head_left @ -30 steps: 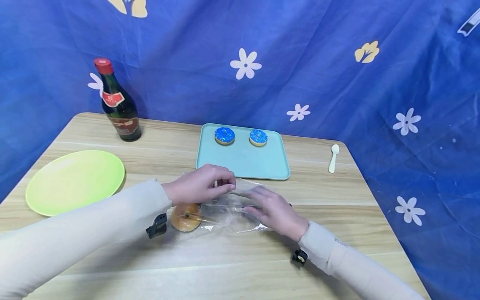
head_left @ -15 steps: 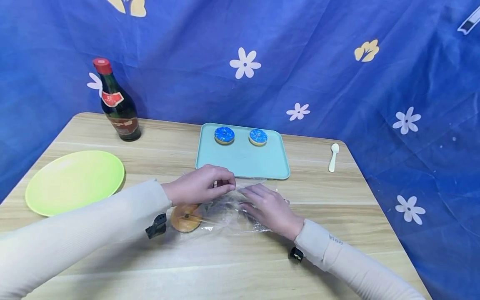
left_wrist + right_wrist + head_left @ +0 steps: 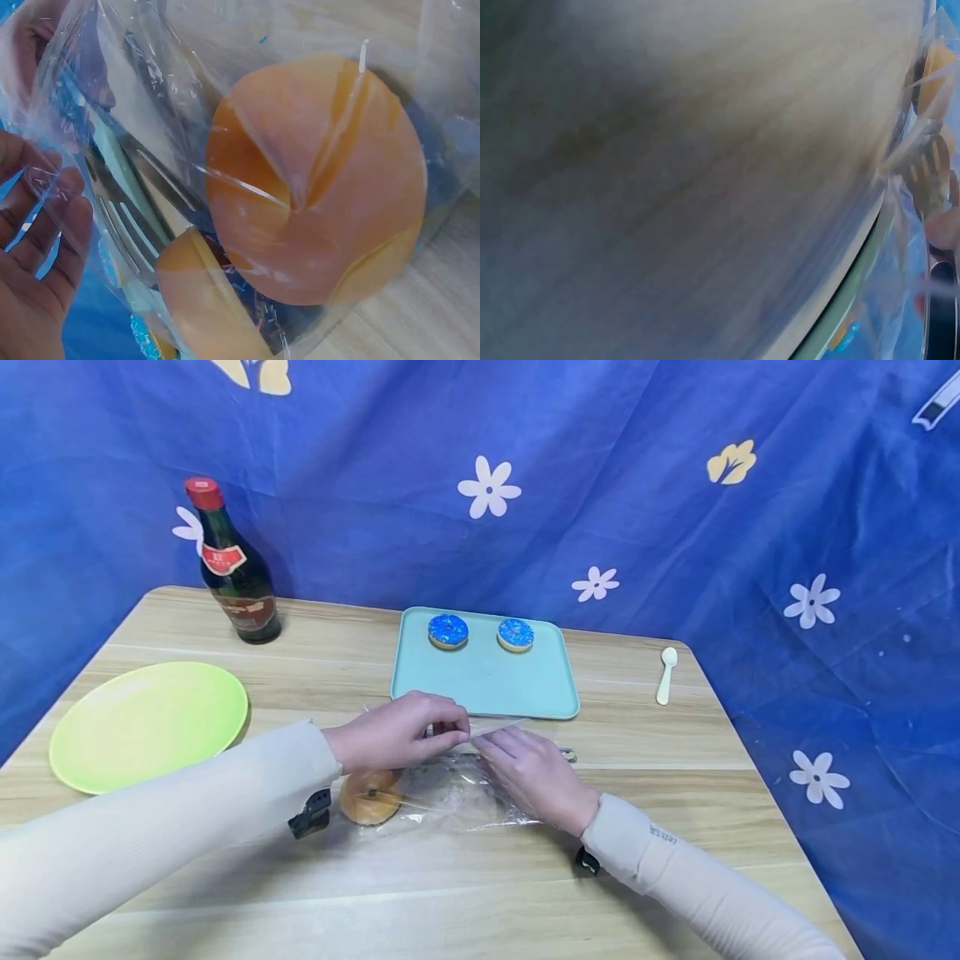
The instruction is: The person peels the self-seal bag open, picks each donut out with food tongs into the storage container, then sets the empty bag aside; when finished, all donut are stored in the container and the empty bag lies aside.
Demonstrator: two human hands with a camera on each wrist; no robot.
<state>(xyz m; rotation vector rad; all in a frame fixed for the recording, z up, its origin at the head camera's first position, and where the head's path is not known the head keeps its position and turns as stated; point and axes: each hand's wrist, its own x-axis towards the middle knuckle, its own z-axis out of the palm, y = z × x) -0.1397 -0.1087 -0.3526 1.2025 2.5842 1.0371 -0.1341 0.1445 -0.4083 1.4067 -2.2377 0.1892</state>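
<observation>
A clear plastic bag (image 3: 450, 793) lies in front of the tray, with my left hand (image 3: 412, 727) pinching its upper edge. Inside it a doughnut (image 3: 315, 180) rests plain side up, and a second doughnut (image 3: 210, 300) shows dark icing with coloured sprinkles. Fork tines (image 3: 124, 240) point in beside them, seen through the film. At the bag's right end, my right hand (image 3: 536, 777) holds a fork (image 3: 928, 176), with fingertips round its neck. A handle end (image 3: 567, 755) sticks out past the back of that hand.
Behind the bag, a light blue tray (image 3: 487, 685) carries two blue-iced doughnuts (image 3: 448, 632). A green plate (image 3: 150, 722) lies on the left, with a dark red-capped bottle (image 3: 240, 568) beyond it. Toward the far right corner is a small white spoon (image 3: 666, 677). Blue cloth (image 3: 375, 485) hangs behind.
My right hand has shifted slightly left, further toward the bag, and the handle end has moved left with it. The left hand stays nearly still at the bag's edge.
</observation>
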